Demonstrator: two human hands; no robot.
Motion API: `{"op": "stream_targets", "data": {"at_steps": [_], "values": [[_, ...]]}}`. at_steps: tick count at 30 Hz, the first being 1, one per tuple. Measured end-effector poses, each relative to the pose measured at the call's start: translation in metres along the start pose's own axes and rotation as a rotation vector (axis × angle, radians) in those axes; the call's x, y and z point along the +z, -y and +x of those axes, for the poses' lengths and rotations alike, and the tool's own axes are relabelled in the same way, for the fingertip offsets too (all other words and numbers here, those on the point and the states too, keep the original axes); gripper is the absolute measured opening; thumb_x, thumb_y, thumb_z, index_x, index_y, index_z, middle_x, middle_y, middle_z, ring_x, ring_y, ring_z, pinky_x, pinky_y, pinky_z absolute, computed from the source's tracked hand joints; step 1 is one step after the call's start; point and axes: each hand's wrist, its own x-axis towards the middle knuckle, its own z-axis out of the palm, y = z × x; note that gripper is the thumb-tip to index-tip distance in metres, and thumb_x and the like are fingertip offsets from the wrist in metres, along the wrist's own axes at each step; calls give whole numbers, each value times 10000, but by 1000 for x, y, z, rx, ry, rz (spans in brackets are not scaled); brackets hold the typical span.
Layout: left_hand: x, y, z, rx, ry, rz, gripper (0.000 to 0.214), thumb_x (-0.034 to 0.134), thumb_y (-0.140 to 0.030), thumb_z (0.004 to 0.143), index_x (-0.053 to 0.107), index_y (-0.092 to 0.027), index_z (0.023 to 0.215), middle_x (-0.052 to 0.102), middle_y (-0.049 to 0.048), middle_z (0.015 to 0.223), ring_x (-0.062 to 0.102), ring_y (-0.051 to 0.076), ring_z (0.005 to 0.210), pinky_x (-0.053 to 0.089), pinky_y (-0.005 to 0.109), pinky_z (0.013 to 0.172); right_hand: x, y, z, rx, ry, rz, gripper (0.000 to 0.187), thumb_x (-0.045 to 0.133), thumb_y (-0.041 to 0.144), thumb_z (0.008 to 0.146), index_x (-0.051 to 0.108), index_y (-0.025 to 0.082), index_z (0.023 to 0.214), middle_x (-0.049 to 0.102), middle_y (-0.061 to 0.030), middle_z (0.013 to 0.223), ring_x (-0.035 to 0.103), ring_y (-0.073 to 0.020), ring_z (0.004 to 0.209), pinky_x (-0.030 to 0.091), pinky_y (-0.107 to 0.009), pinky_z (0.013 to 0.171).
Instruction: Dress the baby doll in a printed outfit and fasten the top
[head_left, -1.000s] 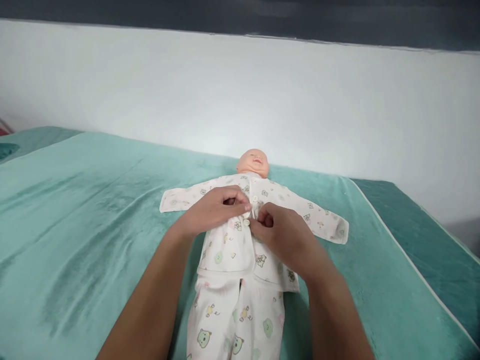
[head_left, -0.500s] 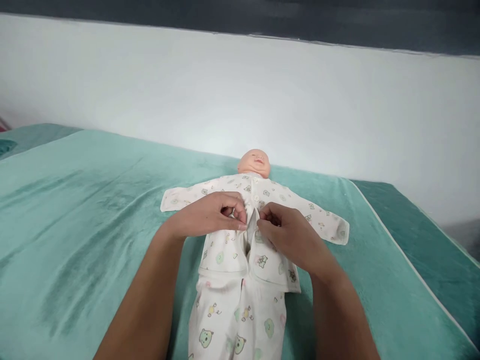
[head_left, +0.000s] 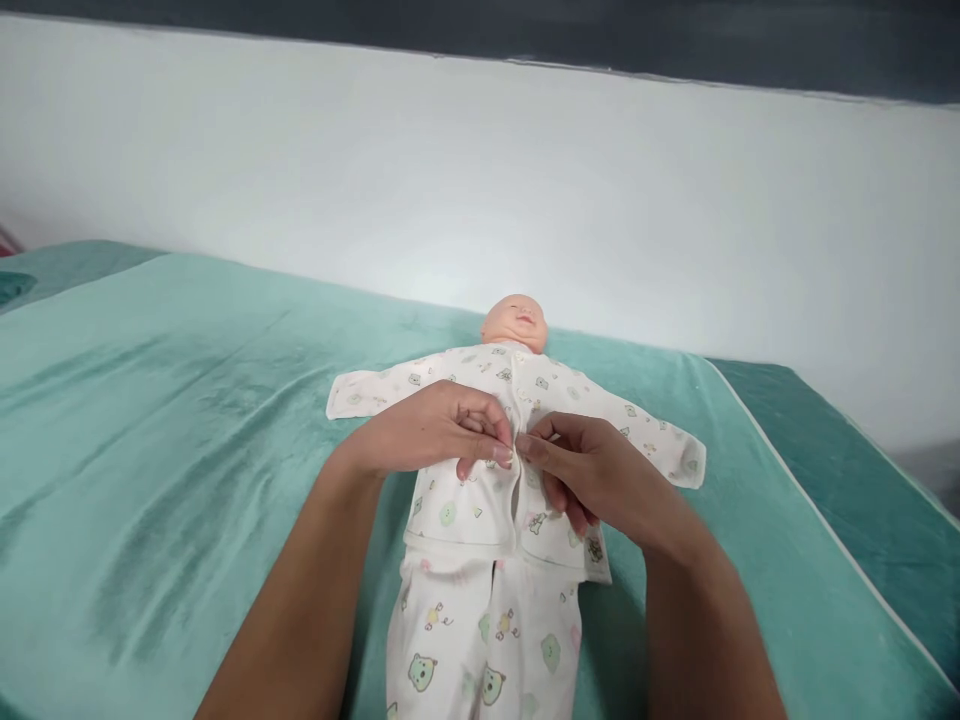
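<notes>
A baby doll lies on its back on the teal blanket, dressed in a white printed shirt with sleeves spread out and matching trousers. My left hand pinches the left edge of the shirt front at chest height. My right hand pinches the right edge, fingertips meeting those of the left hand at the shirt's middle seam. Below the hands the shirt front stays slightly parted.
A white wall rises right behind the doll's head. A darker teal surface lies to the right past the blanket's pale edge. Wide blanket area stretches to the left.
Both hands have shifted slightly down the shirt front and brought the two edges together; the gap seen half a second ago is narrower now.
</notes>
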Motion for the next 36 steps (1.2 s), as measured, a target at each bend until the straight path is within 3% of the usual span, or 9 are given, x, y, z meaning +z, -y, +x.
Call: {"op": "stream_targets", "data": {"at_steps": [5,14,17,21,27,32,36], "values": [[-5,7,4,13,30,-64,143,710,-297,852,684,-158,831,624,-22,575,579,92,577,458,222,608,0,6,-5,60,70,-103,364,633,565,871,541,217,816,573,53,509,493,-85,367,333,-192,371],[-18,35,7,96,-27,-338,210,774,-297,811,657,-126,845,650,1,620,574,74,502,401,189,487,8,7,-6,85,61,-202,222,590,408,898,493,229,807,639,19,575,594,-137,466,445,-237,466],[-20,42,8,132,-44,-401,211,785,-291,803,661,-125,845,633,-6,579,573,72,481,385,174,460,18,8,-6,76,-77,-393,263,603,445,875,480,232,782,622,8,574,532,-133,452,360,-256,463],[-18,39,8,125,-15,-371,186,775,-276,814,668,-126,843,653,4,611,592,71,509,383,168,460,29,12,-7,-8,-286,-713,190,609,325,835,478,231,734,607,-1,636,439,-123,495,244,-277,497],[-15,31,7,85,14,-277,156,761,-256,820,670,-131,841,690,24,708,640,91,590,346,157,420,29,12,-8,-31,-248,-742,174,505,260,878,472,229,710,581,8,627,414,-122,511,218,-286,508],[-14,32,8,100,-5,-292,138,751,-247,831,669,-136,845,682,13,682,642,90,580,356,153,420,37,12,-6,60,-313,-803,185,571,378,870,477,239,791,607,-15,679,430,-151,544,233,-280,496],[-14,33,8,109,-19,-318,143,754,-249,828,666,-137,846,672,7,647,638,89,562,365,152,421,44,14,-5,103,-324,-829,171,583,370,868,491,230,832,619,-31,705,457,-159,558,238,-281,504]]}}
